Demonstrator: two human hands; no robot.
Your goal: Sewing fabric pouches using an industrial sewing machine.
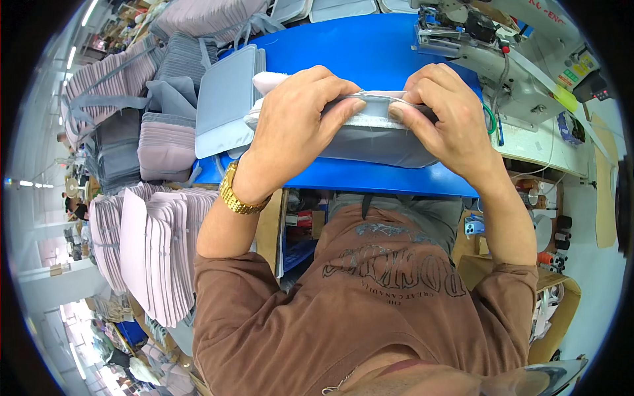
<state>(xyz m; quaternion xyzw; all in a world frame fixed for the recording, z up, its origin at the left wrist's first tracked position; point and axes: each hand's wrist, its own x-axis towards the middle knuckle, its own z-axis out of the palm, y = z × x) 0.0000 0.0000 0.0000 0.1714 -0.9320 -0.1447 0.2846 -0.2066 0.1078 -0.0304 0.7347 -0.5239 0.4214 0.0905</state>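
Your left hand (300,115) and right hand (446,112) are each pinched closed, thumb against fingers, on the upper edge of a grey fabric piece (386,145), which is at the near side of the blue tabletop (370,49). Grey padded panels (224,96) lie left of it. A sewing machine (522,92) stands beyond your right hand; pale pink panels (155,254) are stacked left of your gold wristwatch (236,191).

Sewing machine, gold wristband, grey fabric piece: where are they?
Sewing machine (528,99), head view: its pale body.
Gold wristband (228,191), head view: its linked band.
Grey fabric piece (378,146), head view: its panel below the fingers.
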